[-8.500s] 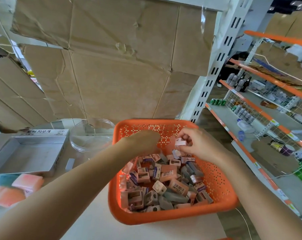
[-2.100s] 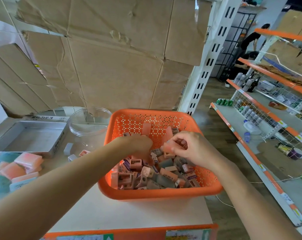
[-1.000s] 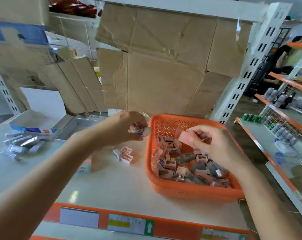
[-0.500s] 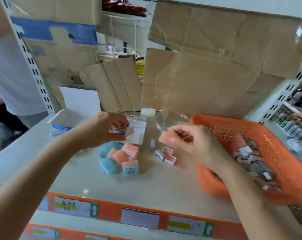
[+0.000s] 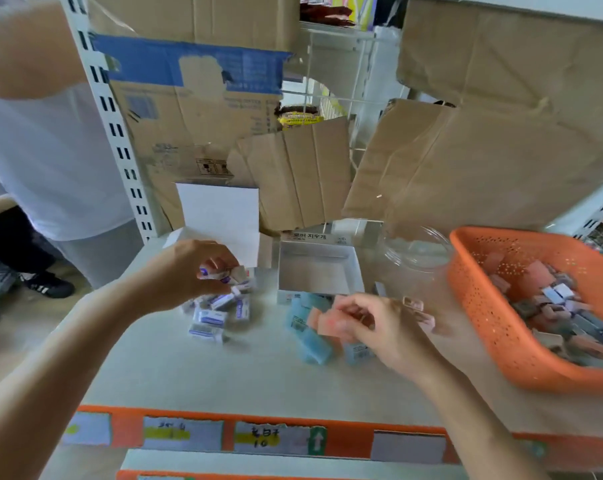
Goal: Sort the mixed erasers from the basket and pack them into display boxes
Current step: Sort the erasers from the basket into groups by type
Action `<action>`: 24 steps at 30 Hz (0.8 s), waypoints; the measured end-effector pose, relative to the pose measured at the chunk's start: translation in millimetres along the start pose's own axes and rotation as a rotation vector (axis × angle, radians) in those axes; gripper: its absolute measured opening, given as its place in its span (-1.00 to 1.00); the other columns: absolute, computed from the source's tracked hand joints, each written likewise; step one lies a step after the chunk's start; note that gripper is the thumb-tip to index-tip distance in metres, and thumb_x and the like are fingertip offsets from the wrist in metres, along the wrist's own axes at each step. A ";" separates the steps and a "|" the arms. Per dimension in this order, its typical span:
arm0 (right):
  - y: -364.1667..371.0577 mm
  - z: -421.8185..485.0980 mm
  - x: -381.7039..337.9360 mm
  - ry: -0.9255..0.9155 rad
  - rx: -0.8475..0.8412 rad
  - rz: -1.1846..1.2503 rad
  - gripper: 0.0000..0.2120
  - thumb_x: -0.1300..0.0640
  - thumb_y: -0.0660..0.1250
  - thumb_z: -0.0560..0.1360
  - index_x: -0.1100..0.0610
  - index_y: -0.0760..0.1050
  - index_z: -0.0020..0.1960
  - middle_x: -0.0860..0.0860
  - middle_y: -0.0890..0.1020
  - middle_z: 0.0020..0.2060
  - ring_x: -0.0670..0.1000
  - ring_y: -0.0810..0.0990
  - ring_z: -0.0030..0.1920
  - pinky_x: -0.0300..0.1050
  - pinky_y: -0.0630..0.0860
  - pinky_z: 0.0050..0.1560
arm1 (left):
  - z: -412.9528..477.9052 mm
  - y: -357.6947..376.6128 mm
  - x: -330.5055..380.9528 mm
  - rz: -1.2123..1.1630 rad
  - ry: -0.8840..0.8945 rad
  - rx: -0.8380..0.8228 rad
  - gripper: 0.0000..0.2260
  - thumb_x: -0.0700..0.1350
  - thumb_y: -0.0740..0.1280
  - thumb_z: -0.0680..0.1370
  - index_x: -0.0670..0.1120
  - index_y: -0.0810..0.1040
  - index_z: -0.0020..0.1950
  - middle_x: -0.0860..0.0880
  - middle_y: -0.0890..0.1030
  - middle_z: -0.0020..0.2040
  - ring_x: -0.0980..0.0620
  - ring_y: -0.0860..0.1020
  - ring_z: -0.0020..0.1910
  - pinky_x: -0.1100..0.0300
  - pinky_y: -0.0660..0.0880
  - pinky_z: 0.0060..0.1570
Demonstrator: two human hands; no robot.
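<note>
The left hand (image 5: 189, 271) curls its fingers around a few white erasers (image 5: 223, 274) just above the white pile (image 5: 210, 318), I think to keep the same kinds together. The right hand (image 5: 383, 327) pinches a pink eraser (image 5: 327, 323) over the blue-pink pile (image 5: 313, 341), left of the basket (image 5: 483, 323).

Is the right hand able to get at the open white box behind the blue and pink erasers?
Probably yes: the open white box lies just beyond the right hand, uncovered, with only the blue and pink erasers between. The hand pinches a pink eraser, though.
</note>
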State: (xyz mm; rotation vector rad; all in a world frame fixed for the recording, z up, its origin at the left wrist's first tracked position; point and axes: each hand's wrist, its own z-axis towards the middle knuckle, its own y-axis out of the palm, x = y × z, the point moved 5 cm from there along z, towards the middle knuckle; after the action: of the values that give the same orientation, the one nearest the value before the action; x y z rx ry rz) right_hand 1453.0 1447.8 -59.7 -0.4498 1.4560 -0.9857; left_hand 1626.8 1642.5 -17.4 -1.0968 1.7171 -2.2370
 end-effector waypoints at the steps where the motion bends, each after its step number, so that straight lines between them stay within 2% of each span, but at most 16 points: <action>1: 0.2 -0.5 -0.8 0.011 0.038 -0.028 -0.80 0.15 0.41 0.45 0.06 0.61 0.07 -0.18 0.61 -0.04 -0.19 0.56 -0.02 -0.47 0.41 -0.02 | -2.9 -0.3 -11.7 0.001 -0.014 -0.021 -0.78 -0.13 0.48 0.39 0.00 0.58 0.00 0.14 0.54 -0.18 0.18 0.52 -0.18 0.33 0.45 -0.12; 4: -4.3 -3.5 -7.1 0.039 0.140 -0.143 -0.86 0.15 0.41 0.45 0.05 0.64 0.00 -0.22 0.53 -0.16 -0.22 0.53 -0.13 -0.58 0.28 -0.09 | -11.9 2.7 -41.7 0.015 -0.038 -0.108 -0.75 -0.08 0.49 0.38 -0.01 0.61 0.03 0.14 0.54 -0.13 0.17 0.54 -0.15 0.30 0.49 -0.12; 6: -7.1 -4.8 -12.3 0.057 0.172 -0.198 -0.90 0.12 0.40 0.45 0.01 0.63 -0.04 -0.18 0.53 -0.18 -0.29 0.50 -0.20 -0.64 0.21 -0.11 | -18.2 6.2 -56.4 0.043 -0.044 -0.187 -0.77 -0.06 0.48 0.38 0.05 0.59 0.02 0.15 0.55 -0.12 0.22 0.53 -0.14 0.40 0.45 -0.14; 8: -7.2 -5.0 -15.0 0.063 0.185 -0.208 -0.91 0.13 0.41 0.44 0.00 0.61 -0.05 -0.16 0.53 -0.18 -0.40 0.47 -0.18 -0.66 0.19 -0.13 | -24.0 8.3 -67.7 0.060 -0.070 -0.243 -0.79 -0.07 0.49 0.39 0.14 0.54 -0.06 0.15 0.56 -0.13 0.23 0.53 -0.13 0.44 0.42 -0.16; 11: -6.6 -5.3 -15.5 0.059 0.204 -0.199 -0.88 0.16 0.44 0.41 0.02 0.61 -0.06 -0.15 0.54 -0.19 -0.52 0.39 -0.13 -0.64 0.24 -0.14 | -29.9 12.3 -79.8 0.060 -0.131 -0.294 -0.77 -0.10 0.50 0.38 0.15 0.48 -0.16 0.14 0.57 -0.15 0.19 0.56 -0.13 0.37 0.46 -0.13; 13: -6.2 -5.2 -14.9 0.072 0.198 -0.204 -0.87 0.16 0.45 0.41 0.02 0.61 -0.06 -0.14 0.55 -0.18 -0.49 0.43 -0.15 -0.63 0.26 -0.15 | -30.7 15.1 -82.1 0.050 -0.141 -0.302 -0.77 -0.12 0.50 0.37 0.12 0.48 -0.17 0.13 0.58 -0.15 0.20 0.56 -0.14 0.37 0.48 -0.12; 17: -6.8 -4.7 -15.5 0.084 0.185 -0.217 -0.87 0.15 0.44 0.42 0.01 0.61 -0.04 -0.14 0.56 -0.15 -0.27 0.47 -0.22 -0.61 0.28 -0.16 | -28.5 14.3 -80.9 0.064 -0.120 -0.279 -0.77 -0.11 0.52 0.35 0.13 0.50 -0.19 0.13 0.59 -0.17 0.24 0.56 -0.16 0.43 0.46 -0.15; 24: -7.4 -4.3 -14.8 0.086 0.158 -0.212 -0.86 0.14 0.41 0.44 0.00 0.59 -0.02 -0.16 0.54 -0.14 -0.36 0.46 -0.17 -0.64 0.22 -0.14 | -27.2 11.3 -80.7 0.130 -0.144 -0.252 -0.77 -0.06 0.53 0.33 0.07 0.50 -0.16 0.10 0.59 -0.14 0.19 0.56 -0.14 0.29 0.50 -0.08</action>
State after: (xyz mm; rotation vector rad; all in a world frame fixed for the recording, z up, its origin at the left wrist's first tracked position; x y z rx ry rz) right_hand 1449.3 1456.4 -45.5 -0.4575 1.4138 -1.2933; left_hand 1665.8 1700.1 -67.7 -1.1254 1.9845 -1.8563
